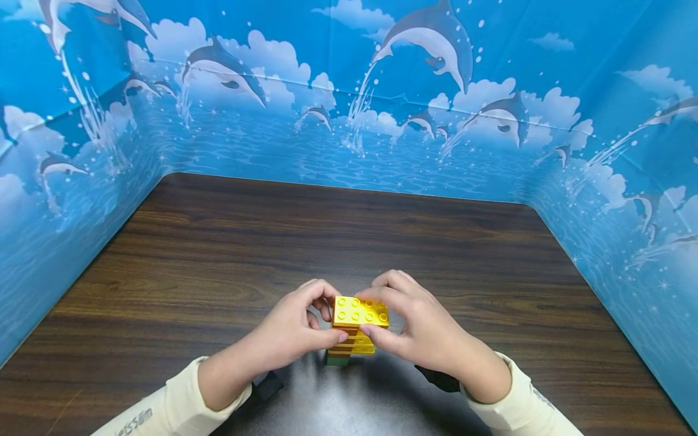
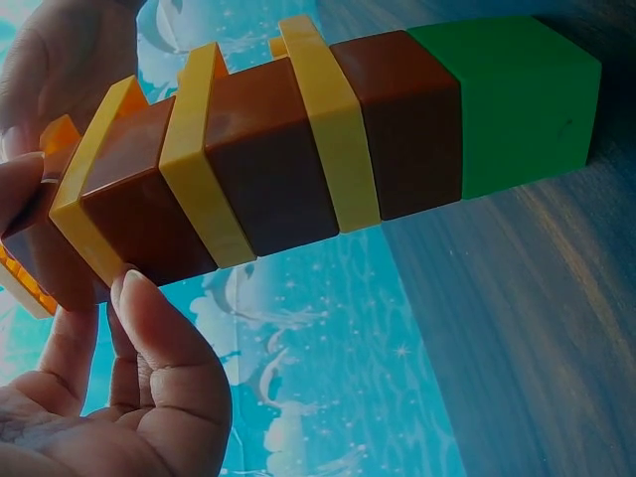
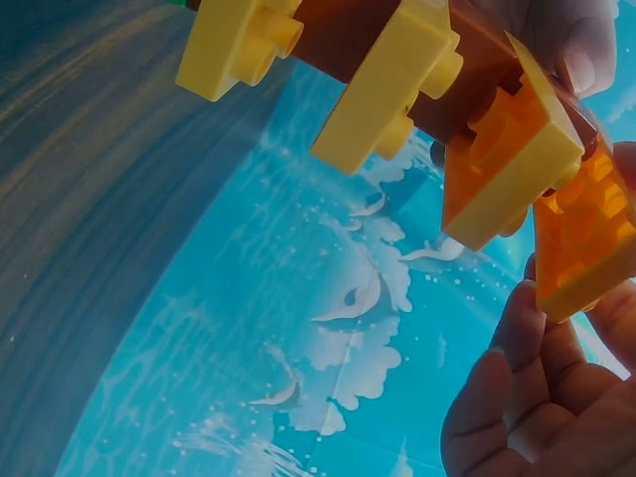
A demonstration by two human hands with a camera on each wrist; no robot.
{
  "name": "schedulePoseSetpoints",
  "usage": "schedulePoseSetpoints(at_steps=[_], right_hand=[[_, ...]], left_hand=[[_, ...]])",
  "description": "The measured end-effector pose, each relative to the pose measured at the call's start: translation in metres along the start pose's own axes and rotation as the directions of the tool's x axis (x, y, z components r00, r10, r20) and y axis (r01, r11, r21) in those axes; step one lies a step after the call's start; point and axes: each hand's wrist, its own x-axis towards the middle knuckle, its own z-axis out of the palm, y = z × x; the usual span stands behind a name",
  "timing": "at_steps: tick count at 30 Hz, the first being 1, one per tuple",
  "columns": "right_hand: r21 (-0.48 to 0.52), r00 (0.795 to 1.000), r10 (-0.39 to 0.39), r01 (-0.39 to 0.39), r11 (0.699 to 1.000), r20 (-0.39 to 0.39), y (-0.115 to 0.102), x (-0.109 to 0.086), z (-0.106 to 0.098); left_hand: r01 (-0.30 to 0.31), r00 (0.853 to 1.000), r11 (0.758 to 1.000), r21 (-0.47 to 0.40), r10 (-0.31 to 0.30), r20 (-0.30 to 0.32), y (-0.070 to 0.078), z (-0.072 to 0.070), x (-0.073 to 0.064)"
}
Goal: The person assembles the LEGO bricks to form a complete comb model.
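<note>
A tower of toy building bricks stands on the table, with a green brick (image 2: 532, 109) at its foot. Brown bricks (image 2: 263, 149) alternate above it with thin yellow bricks (image 3: 383, 89), whose studded ends jut out to the right. At the top, a yellow eight-stud brick (image 1: 354, 312) also overhangs; in the left wrist view it looks slightly tilted against the brown brick below. My left hand (image 1: 294, 321) grips the tower's upper part between thumb and fingers. With thumb and fingertips, my right hand (image 1: 422, 318) pinches the top yellow brick.
The dark wood-grain table (image 1: 338, 230) stretches away behind the tower. A blue dolphin-print cloth (image 1: 349, 121) hangs along its back and both sides.
</note>
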Motion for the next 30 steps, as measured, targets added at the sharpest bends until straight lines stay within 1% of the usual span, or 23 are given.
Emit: schedulePoseSetpoints(at_steps=[7, 13, 23, 30], right_hand=[[-0.009, 1.0, -0.03, 0.03, 1.0, 0.002, -0.0004, 0.0021, -0.0006], [-0.036, 0.999, -0.054, 0.054, 0.998, 0.01, -0.001, 0.0045, -0.0016], [-0.081, 0.998, -0.032, 0.036, 0.996, 0.059, -0.0044, 0.0074, -0.0048], [-0.097, 0.997, -0.041, 0.046, 0.994, 0.06, -0.0044, 0.0072, -0.0053]], left_hand=[[-0.017, 1.0, 1.0, 0.001, 0.017, 0.009, -0.0007, 0.0001, 0.0001], [-0.027, 1.0, 1.0, 0.002, 0.027, 0.011, -0.0007, 0.0, 0.0002], [-0.006, 1.0, 1.0, -0.008, 0.006, 0.014, -0.0003, -0.0004, 0.0006], [-0.007, 1.0, 1.0, 0.002, 0.007, 0.013, 0.0003, -0.0005, 0.0011]])
